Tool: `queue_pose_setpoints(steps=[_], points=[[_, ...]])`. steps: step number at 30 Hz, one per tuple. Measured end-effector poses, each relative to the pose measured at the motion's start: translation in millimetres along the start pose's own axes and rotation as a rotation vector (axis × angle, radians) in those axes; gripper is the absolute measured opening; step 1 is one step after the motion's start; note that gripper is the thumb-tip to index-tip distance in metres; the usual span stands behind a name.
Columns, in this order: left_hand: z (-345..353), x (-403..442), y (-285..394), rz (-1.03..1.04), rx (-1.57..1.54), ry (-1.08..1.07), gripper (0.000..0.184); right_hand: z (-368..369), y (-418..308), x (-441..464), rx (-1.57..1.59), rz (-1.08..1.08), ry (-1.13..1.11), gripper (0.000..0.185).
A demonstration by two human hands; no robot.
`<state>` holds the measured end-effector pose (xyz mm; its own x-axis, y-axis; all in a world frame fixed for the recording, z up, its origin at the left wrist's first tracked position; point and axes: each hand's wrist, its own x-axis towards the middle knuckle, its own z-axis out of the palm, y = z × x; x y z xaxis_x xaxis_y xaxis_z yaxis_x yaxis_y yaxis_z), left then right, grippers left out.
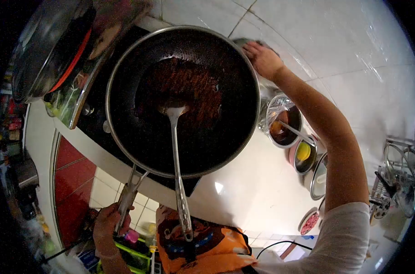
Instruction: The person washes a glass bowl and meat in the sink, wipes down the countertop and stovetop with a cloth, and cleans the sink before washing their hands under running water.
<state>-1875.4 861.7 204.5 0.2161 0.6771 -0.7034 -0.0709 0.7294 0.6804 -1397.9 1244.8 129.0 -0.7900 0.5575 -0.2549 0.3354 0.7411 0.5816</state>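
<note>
The pan (230, 141) is over the stove (98, 114), with dark brown residue (196, 91) inside. The left hand (108, 223) has its fingers wrapped around the handle (125, 203) at the pan's near left. The right hand (264, 61) is just beyond the pan's far right rim; I cannot tell whether it grips anything. A spatula (176, 157) lies across the pan's near rim, its head inside. Right of the pan stands a pot (297, 119).

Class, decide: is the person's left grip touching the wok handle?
Touching: the head view shows the left grip curled around the wok handle.
</note>
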Motion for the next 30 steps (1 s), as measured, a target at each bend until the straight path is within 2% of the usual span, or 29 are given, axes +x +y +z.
queue_pose_setpoints(steps=[1, 2, 3, 4, 7, 8, 10, 11, 12, 13, 14, 16, 17, 19, 23, 29, 30], points=[[0.4, 0.2, 2.9, 0.007, -0.004, -0.001, 0.047, -22.1, 11.3, 17.5, -0.085, -0.001, 0.007, 0.044], [-0.3, 0.0, 7.4, -0.088, 0.061, 0.016, 0.053, -43.0, 19.4, 38.9, -0.168, 0.0, 0.016, 0.044], [-2.2, 1.3, 10.4, -0.178, 0.122, 0.041, 0.06, -47.9, 27.8, 65.3, -0.202, 0.031, 0.133, 0.043], [-6.0, 1.9, 7.9, -0.17, 0.119, 0.049, 0.06, -51.7, 34.6, 91.8, -0.232, 0.063, 0.25, 0.043], [-11.3, -0.9, 2.2, -0.245, -0.053, -0.003, 0.055, -80.9, 47.7, 163.1, -0.24, 0.06, 0.292, 0.042], [-2.8, -2.2, 13.9, -0.106, -0.202, -0.087, 0.053, -86.3, 53.3, 183.5, -0.135, 0.001, 0.346, 0.04], [-3.2, -0.9, 19.4, -0.129, -0.16, -0.106, 0.048, -95.1, 55.4, 223.6, -0.027, -0.065, 0.41, 0.038], [6.3, 6.1, 25.8, -0.124, -0.162, -0.098, 0.048, -98.9, 55.5, 241.9, 0.246, -0.033, 0.348, 0.038], [22.0, 15.7, 34.5, -0.503, -0.112, 0.328, 0.047, -98.8, 57.2, 260.8, 0.518, -0.003, 0.278, 0.037], [21.9, 14.9, 33.6, -0.695, -0.067, 0.535, 0.046, -85.8, 55.6, 277.2, 0.602, -0.135, 0.409, 0.033], [21.8, 14.2, 32.6, -0.874, -0.057, 0.758, 0.046, -64.6, 54.6, 295.4, 0.601, -0.138, 0.412, 0.033], [-1.0, -15.1, 8.1, -0.228, -0.185, 0.069, 0.045, -44.7, 56.1, 318.7, 0.812, -0.188, 0.354, 0.032], [-6.1, -16.0, 9.0, -0.165, -0.226, -0.037, 0.045, -44.9, 58.2, 323.7, 0.883, -0.206, 0.332, 0.032], [-4.6, -5.6, 20.5, -0.238, -0.186, -0.011, 0.045, -68.7, 66.8, 312.7, 1.119, -0.259, -0.078, 0.032], [0.8, 1.7, 30.9, -0.28, -0.152, 0.017, 0.045, -51.5, 45.2, 325.5, 1.28, -0.174, -0.137, 0.039], [7.4, -0.8, 33.8, -0.289, -0.118, 0.073, 0.045, -10.7, 14.9, 296.2, 1.552, 0.052, -0.711, 0.062], [8.5, -0.5, 34.3, -0.283, -0.104, 0.082, 0.045, 1.0, 19.3, 274.6, 1.595, -0.045, -0.625, 0.064]])
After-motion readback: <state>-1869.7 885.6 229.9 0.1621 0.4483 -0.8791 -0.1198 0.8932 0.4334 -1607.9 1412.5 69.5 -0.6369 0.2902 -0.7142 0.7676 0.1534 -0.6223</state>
